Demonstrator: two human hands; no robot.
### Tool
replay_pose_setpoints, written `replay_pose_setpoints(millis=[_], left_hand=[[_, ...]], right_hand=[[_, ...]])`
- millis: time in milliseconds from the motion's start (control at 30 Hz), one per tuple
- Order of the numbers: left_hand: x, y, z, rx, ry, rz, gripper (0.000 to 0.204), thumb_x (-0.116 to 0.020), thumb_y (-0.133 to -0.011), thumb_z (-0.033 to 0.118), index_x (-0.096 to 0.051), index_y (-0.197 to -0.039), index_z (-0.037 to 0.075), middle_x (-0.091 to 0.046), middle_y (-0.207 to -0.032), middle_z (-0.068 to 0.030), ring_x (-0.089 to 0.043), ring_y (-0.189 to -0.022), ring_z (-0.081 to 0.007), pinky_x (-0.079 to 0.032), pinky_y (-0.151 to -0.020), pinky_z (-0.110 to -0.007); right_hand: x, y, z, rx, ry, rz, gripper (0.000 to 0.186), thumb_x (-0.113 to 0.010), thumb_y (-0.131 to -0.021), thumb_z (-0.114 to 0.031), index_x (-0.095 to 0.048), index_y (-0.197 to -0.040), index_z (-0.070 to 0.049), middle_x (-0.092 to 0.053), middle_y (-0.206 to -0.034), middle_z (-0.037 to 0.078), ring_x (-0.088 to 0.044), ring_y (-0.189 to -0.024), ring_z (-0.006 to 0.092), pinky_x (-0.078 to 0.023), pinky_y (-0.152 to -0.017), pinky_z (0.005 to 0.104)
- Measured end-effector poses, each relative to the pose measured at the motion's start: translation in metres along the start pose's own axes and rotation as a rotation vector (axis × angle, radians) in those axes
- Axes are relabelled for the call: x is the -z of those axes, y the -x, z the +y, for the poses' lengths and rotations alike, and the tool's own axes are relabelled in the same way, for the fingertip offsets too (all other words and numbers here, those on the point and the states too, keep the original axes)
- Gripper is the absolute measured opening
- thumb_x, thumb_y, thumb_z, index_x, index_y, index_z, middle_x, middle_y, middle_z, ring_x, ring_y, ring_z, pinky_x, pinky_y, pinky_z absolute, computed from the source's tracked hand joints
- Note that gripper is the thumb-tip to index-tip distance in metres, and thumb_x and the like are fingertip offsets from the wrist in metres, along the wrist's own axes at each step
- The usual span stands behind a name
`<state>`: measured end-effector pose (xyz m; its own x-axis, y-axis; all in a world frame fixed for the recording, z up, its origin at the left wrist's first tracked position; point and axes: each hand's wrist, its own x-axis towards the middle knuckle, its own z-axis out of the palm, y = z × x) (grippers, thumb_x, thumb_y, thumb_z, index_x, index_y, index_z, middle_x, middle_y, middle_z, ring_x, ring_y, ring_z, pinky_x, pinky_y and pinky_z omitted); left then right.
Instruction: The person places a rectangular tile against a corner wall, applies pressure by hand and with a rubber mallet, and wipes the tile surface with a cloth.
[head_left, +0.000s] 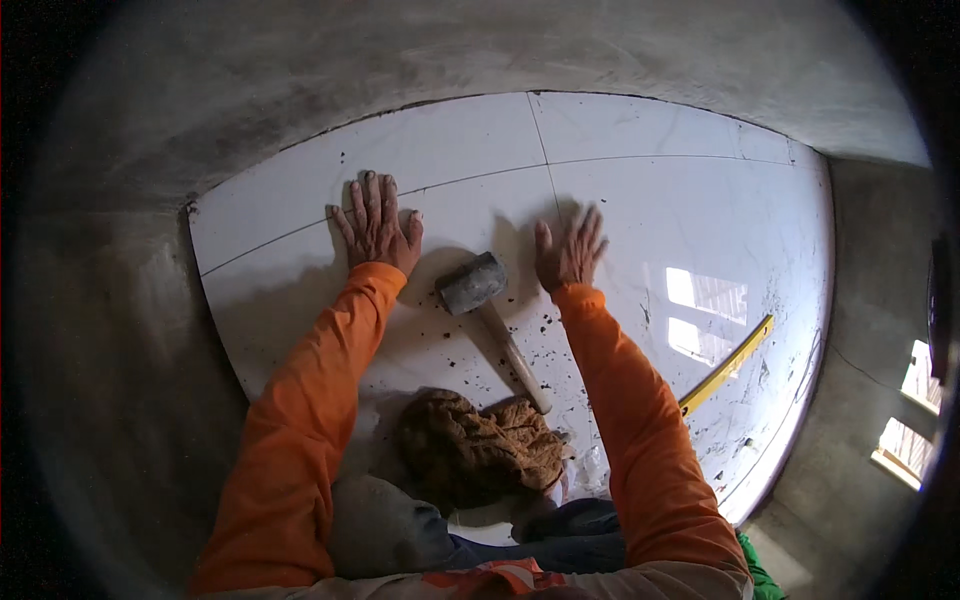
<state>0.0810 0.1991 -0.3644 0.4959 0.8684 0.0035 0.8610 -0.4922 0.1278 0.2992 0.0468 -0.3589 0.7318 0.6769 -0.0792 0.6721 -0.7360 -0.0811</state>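
Note:
My left hand (374, 225) lies on the white floor tiles (460, 135) with its fingers spread, over the joint line that runs across them. To the right, my right hand (573, 248) is stretched out over the tiles near a second joint, its fingers apart and slightly blurred. Neither hand holds anything. Between my forearms rests a rubber mallet (474, 285) with a dark grey head and a pale wooden handle pointing back toward me. Close to my knees a crumpled brown cloth (480, 450) lies by the handle's end.
A yellow spirit level (730, 365) lies on the tiles right of my right forearm. Dark crumbs (540, 350) are scattered around the mallet. Bare grey walls (480, 50) border the tiles at the far side, left and right. Something green (758, 570) shows at the lower right.

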Motion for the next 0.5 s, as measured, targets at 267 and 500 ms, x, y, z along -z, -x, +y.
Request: replay_pose_setpoints(millis=[267,500], left_hand=[[-0.001,0.0,0.0,-0.041,0.027,0.038,0.064,-0.037,-0.089,0.043,-0.023,-0.143,0.011,-0.012,-0.151,-0.0103,-0.008,-0.139,-0.032,-0.002,-0.109,-0.055],[0.0,-0.007,0.0,0.006,0.098,0.072,0.064,-0.039,-0.089,0.042,-0.026,-0.141,0.009,-0.016,-0.15,-0.0108,-0.01,-0.139,-0.0314,-0.003,-0.109,-0.054]], right_hand=[[-0.014,-0.094,0.003,0.214,0.117,0.056,0.069,-0.03,-0.092,-0.051,-0.015,-0.144,-0.007,-0.012,-0.15,0.013,-0.01,-0.139,0.0291,-0.013,-0.106,0.0584],[-0.016,-0.011,0.052,-0.033,0.017,0.047,0.078,-0.035,-0.09,-0.052,-0.01,-0.143,0.0,-0.011,-0.15,0.018,-0.007,-0.139,0.0324,-0.006,-0.11,0.0515]])
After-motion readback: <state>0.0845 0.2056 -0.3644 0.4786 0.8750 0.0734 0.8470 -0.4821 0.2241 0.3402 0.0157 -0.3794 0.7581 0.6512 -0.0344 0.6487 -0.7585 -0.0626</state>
